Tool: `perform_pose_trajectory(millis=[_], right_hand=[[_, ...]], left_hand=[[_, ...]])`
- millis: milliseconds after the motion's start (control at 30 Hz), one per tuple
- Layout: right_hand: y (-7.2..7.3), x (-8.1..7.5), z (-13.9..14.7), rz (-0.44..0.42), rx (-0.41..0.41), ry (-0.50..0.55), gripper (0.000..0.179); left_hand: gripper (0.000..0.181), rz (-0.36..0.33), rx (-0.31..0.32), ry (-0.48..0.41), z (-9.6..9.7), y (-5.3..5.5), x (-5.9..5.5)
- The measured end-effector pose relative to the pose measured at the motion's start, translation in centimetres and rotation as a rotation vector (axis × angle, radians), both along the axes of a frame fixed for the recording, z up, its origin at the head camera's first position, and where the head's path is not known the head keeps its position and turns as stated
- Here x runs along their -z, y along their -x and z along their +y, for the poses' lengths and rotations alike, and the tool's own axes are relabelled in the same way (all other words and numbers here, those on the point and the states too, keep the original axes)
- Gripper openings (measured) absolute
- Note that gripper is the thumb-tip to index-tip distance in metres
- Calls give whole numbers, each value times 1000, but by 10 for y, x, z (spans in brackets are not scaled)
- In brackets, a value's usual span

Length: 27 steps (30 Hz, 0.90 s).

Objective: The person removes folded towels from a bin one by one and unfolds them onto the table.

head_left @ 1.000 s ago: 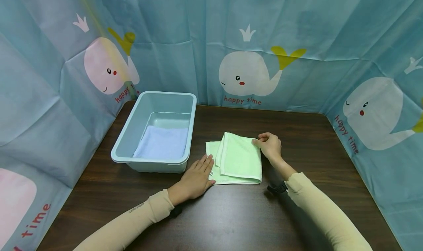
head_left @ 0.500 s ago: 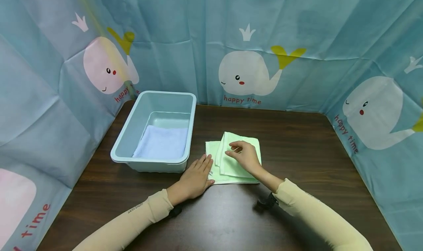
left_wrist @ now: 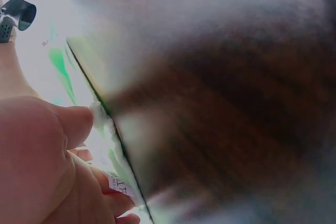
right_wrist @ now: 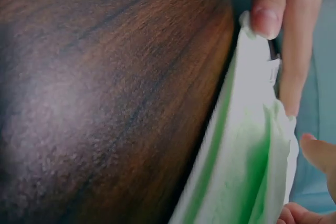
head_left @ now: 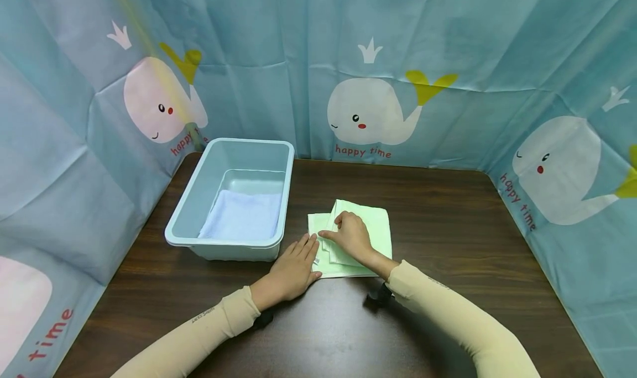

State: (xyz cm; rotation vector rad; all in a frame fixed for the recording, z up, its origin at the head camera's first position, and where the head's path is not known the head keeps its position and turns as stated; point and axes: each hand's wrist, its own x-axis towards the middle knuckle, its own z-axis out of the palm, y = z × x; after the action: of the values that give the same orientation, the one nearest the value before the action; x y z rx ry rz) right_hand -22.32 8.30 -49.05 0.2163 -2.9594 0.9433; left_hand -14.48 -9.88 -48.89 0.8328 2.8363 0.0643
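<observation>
A light green towel (head_left: 370,231), partly folded over on itself, lies on the dark wooden table. My left hand (head_left: 291,270) rests flat on the towel's left edge, fingers straight, its thumb at the near corner. In the right wrist view, the left thumb (right_wrist: 265,22) presses that corner beside a small white label (right_wrist: 274,69). My right hand (head_left: 352,237) is over the towel's folded layer, at that layer's left edge. Its thumb (right_wrist: 315,148) and a fingertip (right_wrist: 299,213) stand apart beside the towel's edge. The right hand covers part of the layer in the head view.
A light blue plastic basin (head_left: 174,231) stands left of the towel, close to the left hand. A pale blue folded towel (head_left: 244,215) lies inside it. A blue curtain (head_left: 278,63) with whale prints borders the table (head_left: 438,201) at the back and sides.
My right hand has let go of the towel's far right corner and moved left across it to the folded layer's left edge. The left hand has stayed in place.
</observation>
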Motion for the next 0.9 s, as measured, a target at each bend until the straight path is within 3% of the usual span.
perform_pose_trajectory(millis=[300, 700, 900], right_hand=[[0, 3, -6, 13, 21, -52, 45], [-3, 14, -8, 31, 104, 111, 54], [-3, 20, -11, 67, 126, 123, 47]], left_hand=[[72, 12, 3, -10, -1, -1, 1], [73, -17, -1, -7, 0, 2, 3], [73, -17, -6, 0, 1, 2, 4]])
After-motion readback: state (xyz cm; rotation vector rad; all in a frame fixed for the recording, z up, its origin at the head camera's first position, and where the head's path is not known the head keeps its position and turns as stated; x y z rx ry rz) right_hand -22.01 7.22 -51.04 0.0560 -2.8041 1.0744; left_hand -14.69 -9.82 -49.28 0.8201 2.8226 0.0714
